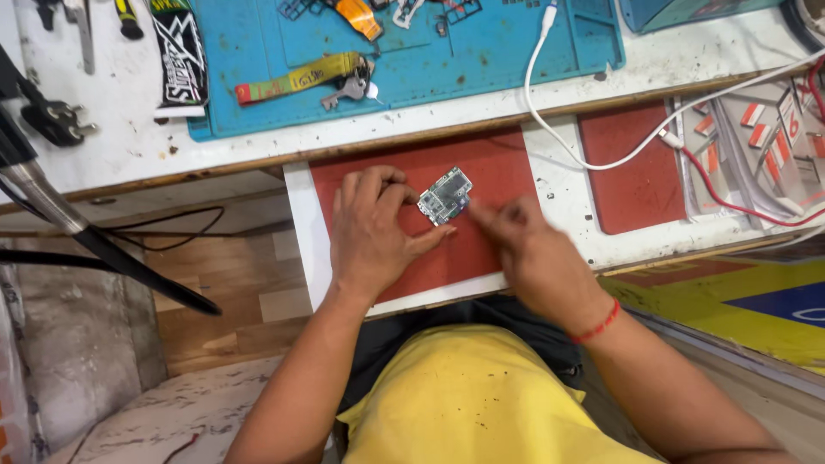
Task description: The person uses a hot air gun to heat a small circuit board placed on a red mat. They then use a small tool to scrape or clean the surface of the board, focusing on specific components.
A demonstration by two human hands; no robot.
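A small green circuit board [446, 195] with metal shields is held over a red mat [481, 163] on a pull-out shelf. My left hand [371, 228] pinches the board's left edge between thumb and fingers. Fingertips of my right hand [524, 245], blurred, touch its lower right corner. A red thread band sits on the right wrist.
A blue work mat [481, 51] on the white bench holds a yellow strap with keys [305, 77] and small parts. A white cable [550, 129] runs across the bench. Another red mat [632, 167] and a tray of red-white packets [765, 146] lie at right. A black plug [56, 120] and a dark tube [103, 249] lie at left.
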